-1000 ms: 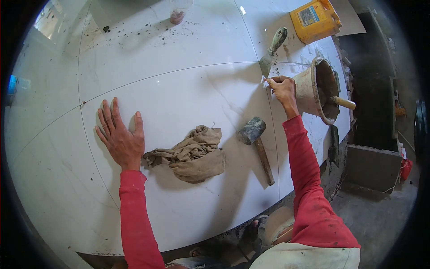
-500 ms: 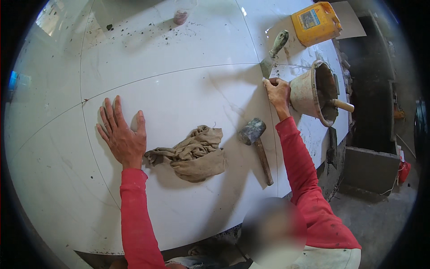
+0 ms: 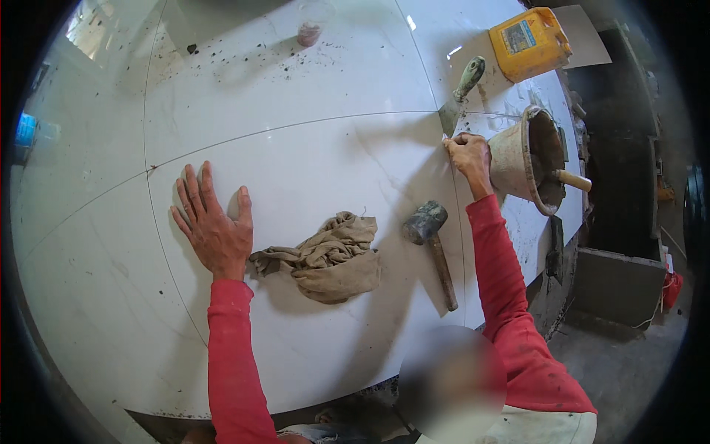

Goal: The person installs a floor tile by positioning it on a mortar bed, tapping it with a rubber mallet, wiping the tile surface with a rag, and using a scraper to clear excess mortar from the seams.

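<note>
My left hand [image 3: 215, 226] lies flat on the glossy white tile [image 3: 296, 174], fingers spread, holding nothing. Beside its wrist is a crumpled brown cloth [image 3: 336, 270]. At a tile joint on the right, my right hand [image 3: 471, 157] has its fingers pinched together; a tiny whitish bit shows at the fingertips, too small to name. Just beyond those fingertips a putty knife [image 3: 468, 80] with a pale green handle rests by the joint. A dirty bucket [image 3: 510, 163] lies tipped close to the right hand, a wooden handle [image 3: 573, 180] sticking out of its mouth. A rubber mallet [image 3: 427, 222] lies between my arms.
A yellow jerrycan [image 3: 529, 44] stands at the far right. Dark crumbs and a cup with reddish contents [image 3: 309, 33] are on the far tiles. Along the right the tiling ends at a rough edge, with a grey slab [image 3: 617, 287] beyond. Something blue [image 3: 26, 129] is at the far left.
The whole view has shifted slightly, so everything appears a little farther right and lower. Both hands keep nearly the same places and poses on the tiles.
</note>
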`<state>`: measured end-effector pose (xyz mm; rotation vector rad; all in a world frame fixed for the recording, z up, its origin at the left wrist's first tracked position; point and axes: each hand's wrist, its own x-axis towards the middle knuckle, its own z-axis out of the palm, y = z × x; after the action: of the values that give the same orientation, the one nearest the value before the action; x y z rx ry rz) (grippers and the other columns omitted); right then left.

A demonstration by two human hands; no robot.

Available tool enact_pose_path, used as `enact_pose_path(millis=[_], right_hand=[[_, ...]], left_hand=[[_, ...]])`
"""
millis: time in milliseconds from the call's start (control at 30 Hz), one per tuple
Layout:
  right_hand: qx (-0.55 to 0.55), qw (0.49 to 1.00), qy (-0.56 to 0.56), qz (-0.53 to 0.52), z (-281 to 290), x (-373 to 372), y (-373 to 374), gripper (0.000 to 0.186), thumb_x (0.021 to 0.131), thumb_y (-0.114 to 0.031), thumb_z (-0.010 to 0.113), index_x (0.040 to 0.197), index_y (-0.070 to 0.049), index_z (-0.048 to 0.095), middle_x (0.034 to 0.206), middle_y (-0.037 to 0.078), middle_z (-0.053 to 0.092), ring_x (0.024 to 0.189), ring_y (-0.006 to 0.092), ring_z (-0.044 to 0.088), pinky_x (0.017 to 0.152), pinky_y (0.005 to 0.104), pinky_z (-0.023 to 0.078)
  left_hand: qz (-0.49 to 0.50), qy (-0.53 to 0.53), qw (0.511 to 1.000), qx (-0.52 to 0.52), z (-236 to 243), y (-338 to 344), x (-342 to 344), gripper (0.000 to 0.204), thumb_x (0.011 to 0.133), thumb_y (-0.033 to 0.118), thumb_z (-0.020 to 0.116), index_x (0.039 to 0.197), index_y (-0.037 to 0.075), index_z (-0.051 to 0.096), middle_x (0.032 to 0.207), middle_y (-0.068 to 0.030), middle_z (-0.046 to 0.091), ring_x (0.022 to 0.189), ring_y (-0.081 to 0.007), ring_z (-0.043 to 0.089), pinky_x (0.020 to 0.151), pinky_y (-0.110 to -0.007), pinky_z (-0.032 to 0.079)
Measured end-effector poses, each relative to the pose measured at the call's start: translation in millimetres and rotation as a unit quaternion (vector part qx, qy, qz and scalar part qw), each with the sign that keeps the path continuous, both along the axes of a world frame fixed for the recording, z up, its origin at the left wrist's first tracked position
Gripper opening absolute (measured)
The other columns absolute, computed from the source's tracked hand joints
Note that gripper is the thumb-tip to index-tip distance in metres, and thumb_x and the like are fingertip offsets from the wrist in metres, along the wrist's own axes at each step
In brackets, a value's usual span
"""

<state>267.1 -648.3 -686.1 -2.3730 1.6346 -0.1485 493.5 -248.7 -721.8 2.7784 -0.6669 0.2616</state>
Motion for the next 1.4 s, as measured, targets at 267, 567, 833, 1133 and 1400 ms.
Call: enact_pose_path(millis=[267,567,833,1133,1400], right_hand=[[0.047,0.985,0.067,0.150,77.2,67.1,40.6,0.034,0.084,-0.038,0.077,0.088,-0.004,0.076,0.085,0.018,0.074,0.086,0.0356,0.072,0.080,0.0447,0.055],[-0.063,0.901,0.027,0.428,37.1,362.0,-34.7,0.021,0.089,-0.026,0.068,0.101,-0.011,0.077,0.097,0.013,0.075,0.098,0.0302,0.069,0.095,0.0420,0.049],[0.019,0.911,0.128,0.392,26.5,399.9,-33.2,0.035,0.083,-0.016,0.068,0.112,0.004,0.070,0.104,0.025,0.073,0.081,0.0335,0.075,0.063,0.0453,0.061],[0.013,0.888,0.146,0.437,58.8,385.1,-5.1,0.032,0.077,-0.021,0.073,0.093,0.006,0.074,0.084,0.018,0.074,0.066,0.0246,0.073,0.056,0.0421,0.059],[-0.138,0.851,0.127,0.491,96.1,375.9,11.7,0.032,0.073,-0.035,0.078,0.091,-0.008,0.080,0.098,0.019,0.076,0.093,0.0325,0.073,0.082,0.0435,0.058]], left_hand=[[0.007,0.006,1.000,0.001,3.5,-3.0,-1.7,0.073,0.095,0.045,0.062,0.158,0.020,0.035,0.166,-0.0064,0.031,0.154,-0.0289,0.026,0.124,-0.056,0.018],[0.008,0.016,1.000,-0.004,7.3,1.5,0.2,0.071,0.096,0.046,0.062,0.157,0.020,0.037,0.165,-0.0079,0.033,0.153,-0.0297,0.028,0.124,-0.057,0.019],[0.009,0.016,1.000,-0.010,-5.6,1.9,3.8,0.070,0.096,0.046,0.063,0.157,0.023,0.037,0.165,-0.0067,0.034,0.153,-0.0291,0.030,0.123,-0.058,0.021],[0.014,0.013,1.000,-0.009,-4.3,1.9,1.3,0.070,0.096,0.045,0.064,0.157,0.026,0.036,0.165,-0.0040,0.034,0.153,-0.0266,0.029,0.124,-0.057,0.020],[0.013,0.014,1.000,-0.012,-4.1,2.3,1.6,0.071,0.095,0.043,0.064,0.157,0.025,0.035,0.165,-0.0048,0.032,0.154,-0.0275,0.027,0.124,-0.057,0.020]])
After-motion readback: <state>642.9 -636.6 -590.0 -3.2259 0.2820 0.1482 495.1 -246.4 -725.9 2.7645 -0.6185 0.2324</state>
